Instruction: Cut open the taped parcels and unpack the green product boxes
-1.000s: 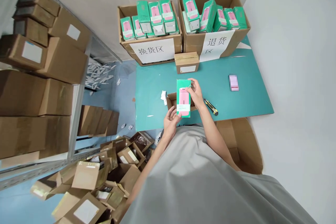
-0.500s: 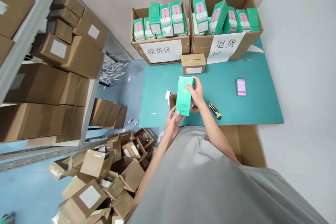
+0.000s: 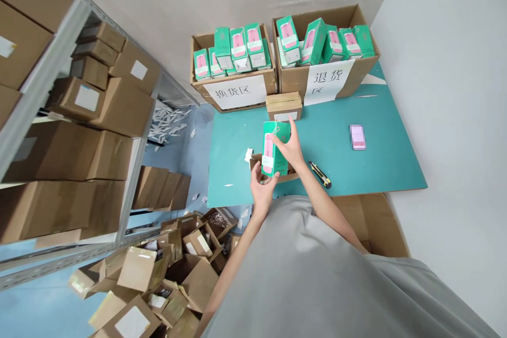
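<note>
A green product box (image 3: 280, 156) with a pink picture on one face stands tilted between my two hands. My left hand (image 3: 263, 190) grips its lower end, thumb and fingers around the bottom edge. Higher up, my right hand (image 3: 291, 145) holds the box by its upper right part. Right behind and below it is an open cardboard carton (image 3: 292, 176), mostly hidden by the box and hands. A yellow and black utility knife (image 3: 320, 174) lies on the green table (image 3: 336, 177), right of my right wrist. Crumpled white paper (image 3: 249, 155) lies left of the carton.
Two large cartons, left (image 3: 198, 86) and right (image 3: 291, 82), hold several green boxes at the table's back. A small closed carton (image 3: 284, 108) sits before them; a phone (image 3: 357, 137) lies right. Shelving (image 3: 134, 169) and heaped cartons (image 3: 137, 269) stand left; a big carton (image 3: 356, 216) is below the table.
The green box has been turned in my hands: from its pink front, to a plain green face, and now to a corner showing two faces. The camera view has shifted slightly.
</note>
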